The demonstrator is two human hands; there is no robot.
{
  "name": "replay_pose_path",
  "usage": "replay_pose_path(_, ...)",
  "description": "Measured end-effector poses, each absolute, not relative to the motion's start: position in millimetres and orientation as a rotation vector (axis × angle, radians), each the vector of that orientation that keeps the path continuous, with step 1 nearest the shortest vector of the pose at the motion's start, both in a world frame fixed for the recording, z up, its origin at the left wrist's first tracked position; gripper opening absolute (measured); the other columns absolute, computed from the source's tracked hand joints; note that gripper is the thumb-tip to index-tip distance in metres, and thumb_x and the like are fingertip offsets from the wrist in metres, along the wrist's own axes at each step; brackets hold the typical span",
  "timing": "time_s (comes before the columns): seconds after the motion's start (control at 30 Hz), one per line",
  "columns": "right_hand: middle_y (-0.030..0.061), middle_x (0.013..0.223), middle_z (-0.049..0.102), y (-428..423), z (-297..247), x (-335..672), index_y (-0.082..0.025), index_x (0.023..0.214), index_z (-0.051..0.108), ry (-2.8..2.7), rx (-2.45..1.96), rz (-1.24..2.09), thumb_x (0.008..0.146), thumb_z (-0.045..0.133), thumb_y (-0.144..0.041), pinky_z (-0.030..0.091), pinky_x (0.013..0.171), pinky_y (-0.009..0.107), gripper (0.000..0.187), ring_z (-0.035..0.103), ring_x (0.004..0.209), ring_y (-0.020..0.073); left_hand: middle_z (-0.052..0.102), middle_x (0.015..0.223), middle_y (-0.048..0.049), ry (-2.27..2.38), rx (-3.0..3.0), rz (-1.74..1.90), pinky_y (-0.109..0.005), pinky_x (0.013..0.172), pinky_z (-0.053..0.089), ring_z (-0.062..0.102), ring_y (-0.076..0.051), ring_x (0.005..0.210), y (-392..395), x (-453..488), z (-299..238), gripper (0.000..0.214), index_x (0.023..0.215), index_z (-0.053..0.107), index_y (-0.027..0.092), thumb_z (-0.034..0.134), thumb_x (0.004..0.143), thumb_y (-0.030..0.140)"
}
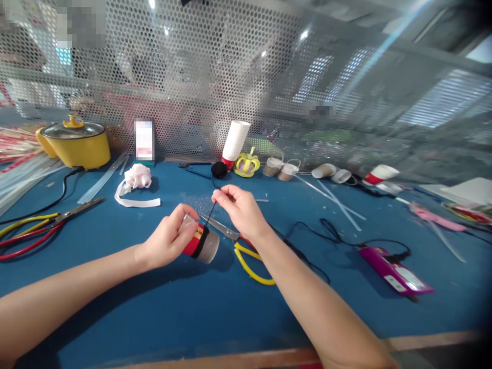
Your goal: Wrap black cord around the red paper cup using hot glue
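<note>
My left hand [169, 238] is closed around a red paper cup [195, 241], tilted on its side above the blue table. Black yarn [209, 214] is wound in a band round the cup near its pale end. From that band the strand runs up to my right hand [239, 207], whose thumb and fingers pinch it. Beyond the right hand the yarn leads to a black yarn ball [219, 169] on the table. Scissors with yellow and red handles [253, 266] lie beneath my right forearm, their blades pointing toward the cup.
Another pair of scissors [54, 223] lies at the left, near a yellow electric pot [79, 146]. A white ribbon heap [136, 179], stacked paper cups [235, 141] and a small yellow-striped basket [247, 165] stand toward the mesh panel. At right rests a purple power strip [395, 271] with black cord.
</note>
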State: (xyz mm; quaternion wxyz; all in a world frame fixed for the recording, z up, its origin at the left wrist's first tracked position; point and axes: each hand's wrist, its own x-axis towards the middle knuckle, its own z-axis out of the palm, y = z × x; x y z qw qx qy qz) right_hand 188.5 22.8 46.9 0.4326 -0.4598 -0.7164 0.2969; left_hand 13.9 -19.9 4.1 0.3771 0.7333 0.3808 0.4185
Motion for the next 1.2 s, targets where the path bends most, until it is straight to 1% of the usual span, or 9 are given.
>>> replay_pose_path(0.13,0.0026,0.068,0.06,23.2,44.3,187.0,-0.016,0.069,0.055,-1.816,-1.171,0.716,0.079,0.05,-0.038,0.039,0.063,0.025,0.025,0.05,0.063,0.0126,0.039,0.053,0.0081,0.938,1.928,1.081,-0.017,0.044,0.03,0.036,-0.007,0.045,-23.6,13.6,4.9,0.009,0.092,0.039,0.018,0.038,0.087,0.026)
replay_pose_path(0.43,-0.0015,0.06,0.052,20.2,42.8,183.0,-0.016,0.065,0.054,-1.916,-1.268,0.771,0.079,0.048,-0.036,0.034,0.054,0.023,0.025,0.043,0.055,0.01,0.04,0.055,0.0067,0.806,2.0,1.201,-0.017,0.043,0.031,0.037,-0.006,0.044,-27.9,9.6,3.4,0.01,0.096,0.042,0.018,0.041,0.087,0.022)
replay_pose_path(0.57,-0.0014,0.059,0.052,18.4,42.1,181.4,-0.016,0.064,0.054,-1.931,-1.291,0.835,0.078,0.048,-0.035,0.033,0.053,0.023,0.025,0.044,0.055,0.0103,0.041,0.053,0.0066,0.765,1.987,1.253,-0.018,0.042,0.03,0.037,-0.006,0.042,-29.6,8.5,0.3,0.011,0.097,0.043,0.019,0.04,0.087,0.023)
replay_pose_path(0.73,-0.0016,0.058,0.053,16.6,39.1,178.6,-0.016,0.063,0.055,-1.934,-1.245,0.911,0.079,0.048,-0.034,0.034,0.053,0.022,0.025,0.046,0.054,0.01,0.045,0.057,0.005,0.728,2.019,1.347,-0.019,0.042,0.03,0.036,-0.006,0.043,-31.1,7.9,-0.8,0.011,0.098,0.043,0.019,0.041,0.087,0.02)
replay_pose_path(0.87,-0.001,0.059,0.055,16.7,38.3,178.4,-0.016,0.062,0.054,-1.927,-1.24,0.909,0.079,0.048,-0.033,0.035,0.054,0.021,0.025,0.047,0.055,0.0099,0.039,0.054,0.0073,0.687,2.035,1.408,-0.018,0.041,0.029,0.032,-0.005,0.041,-30.8,8.3,-0.2,0.013,0.098,0.044,0.02,0.042,0.086,0.016)
replay_pose_path(0.93,-0.0005,0.06,0.056,16.9,39.6,179.0,-0.016,0.063,0.054,-1.926,-1.247,0.91,0.079,0.048,-0.032,0.036,0.055,0.022,0.024,0.047,0.056,0.0099,0.041,0.055,0.0071,0.692,2.048,1.431,-0.018,0.042,0.03,0.033,-0.005,0.041,-30.8,8.2,-0.1,0.013,0.097,0.044,0.02,0.043,0.085,0.015)
replay_pose_path(1.03,0.0001,0.062,0.057,17.0,42.1,179.8,-0.016,0.063,0.054,-1.93,-1.264,0.896,0.079,0.048,-0.032,0.036,0.056,0.022,0.023,0.048,0.057,0.0101,0.048,0.061,0.0048,0.724,2.075,1.44,-0.018,0.045,0.034,0.037,-0.005,0.044,-31.4,7.5,0.2,0.013,0.097,0.045,0.02,0.043,0.085,0.014)
replay_pose_path(1.2,-0.0004,0.061,0.056,15.9,40.1,178.2,-0.016,0.062,0.052,-1.929,-1.243,0.933,0.079,0.048,-0.032,0.036,0.055,0.022,0.023,0.048,0.056,0.0099,0.048,0.059,0.0046,0.699,2.124,1.444,-0.018,0.046,0.035,0.039,-0.005,0.045,-32.1,7.0,1.6,0.013,0.096,0.045,0.019,0.042,0.085,0.014)
